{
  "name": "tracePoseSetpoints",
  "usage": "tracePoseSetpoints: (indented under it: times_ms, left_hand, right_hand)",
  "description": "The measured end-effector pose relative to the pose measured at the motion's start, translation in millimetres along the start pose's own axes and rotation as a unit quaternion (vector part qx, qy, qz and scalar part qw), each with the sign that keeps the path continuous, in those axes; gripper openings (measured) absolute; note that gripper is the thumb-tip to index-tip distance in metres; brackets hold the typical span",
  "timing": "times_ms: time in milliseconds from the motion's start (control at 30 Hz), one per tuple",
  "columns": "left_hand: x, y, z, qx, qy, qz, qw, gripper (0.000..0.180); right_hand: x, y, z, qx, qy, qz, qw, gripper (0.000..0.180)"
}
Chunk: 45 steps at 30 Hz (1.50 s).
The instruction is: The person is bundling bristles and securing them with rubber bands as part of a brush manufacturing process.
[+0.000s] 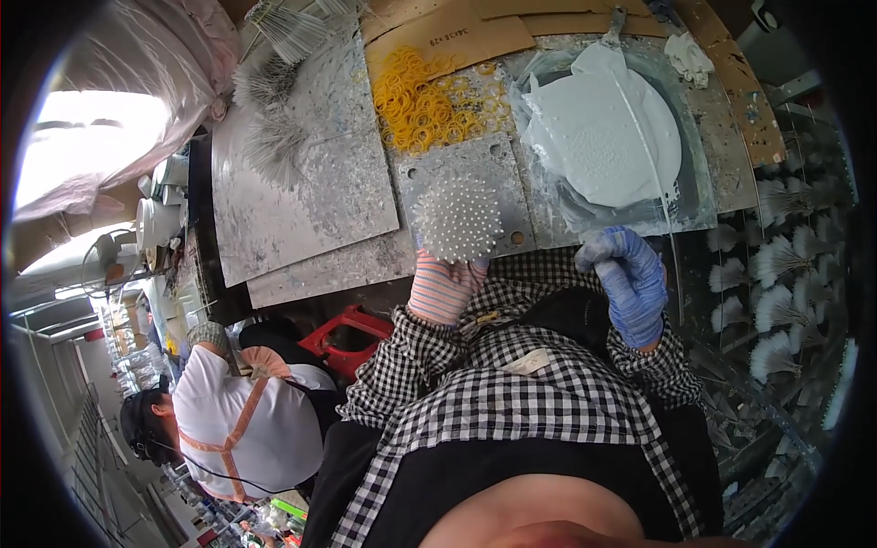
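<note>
My left hand (pixel 443 285), in a pink-and-blue striped glove, is closed around a bundle of thin rods with pale round tips (pixel 457 219). The tips fan out above the fist, in front of a grey metal plate with holes (pixel 513 205). In a blue glove, my right hand (pixel 628 285) is curled near the table's front edge, below a tray of thick white paste (pixel 603 128). Whatever its fingers hold, if anything, is hidden. A long thin pale stick (pixel 647 151) lies across the paste and sticks out past the front edge, just right of that hand.
Yellow rubber bands (pixel 420 100) are heaped behind the plate. Bundles of thin rods (pixel 269 119) lie on a spattered board (pixel 320 201) at left. White-tipped bundles (pixel 781 265) fill a rack at right. A co-worker (pixel 251 420) sits at left near a red stool (pixel 352 342).
</note>
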<state>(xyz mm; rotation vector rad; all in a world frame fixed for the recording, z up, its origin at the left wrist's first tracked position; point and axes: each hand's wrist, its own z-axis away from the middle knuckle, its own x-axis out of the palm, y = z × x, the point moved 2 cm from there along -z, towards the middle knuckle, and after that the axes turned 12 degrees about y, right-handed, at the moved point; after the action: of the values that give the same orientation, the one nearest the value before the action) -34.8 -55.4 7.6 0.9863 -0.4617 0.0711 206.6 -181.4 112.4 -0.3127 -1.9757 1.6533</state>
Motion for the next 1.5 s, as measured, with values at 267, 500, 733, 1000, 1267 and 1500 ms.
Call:
tracePoseSetpoints:
  times_ms: [267,500,733,1000,1267,1500]
  left_hand:
    - [29,46,-4,-0.118,-0.080,0.218,0.965,0.046]
    - [75,98,-24,0.033,-0.049,-0.027,0.998,0.043]
    - [123,113,-49,0.120,-0.100,-0.215,0.964,0.046]
    - [173,113,-72,0.171,-0.121,-0.250,0.945,0.037]
    - [230,98,-80,0.427,-0.245,-0.363,0.791,0.035]
    - [231,82,-94,0.619,-0.275,-0.500,0.539,0.035]
  right_hand:
    - [7,-5,-14,0.002,-0.015,0.026,1.000,0.017]
    - [16,-21,-54,-0.050,-0.036,0.221,0.973,0.018]
    - [30,-8,-91,-0.026,-0.156,0.370,0.915,0.032]
    - [3,-2,-125,-0.009,-0.148,0.427,0.892,0.038]
    - [-50,31,-159,-0.127,-0.111,0.541,0.824,0.040]
    - [-57,51,-162,-0.178,-0.125,0.389,0.895,0.055]
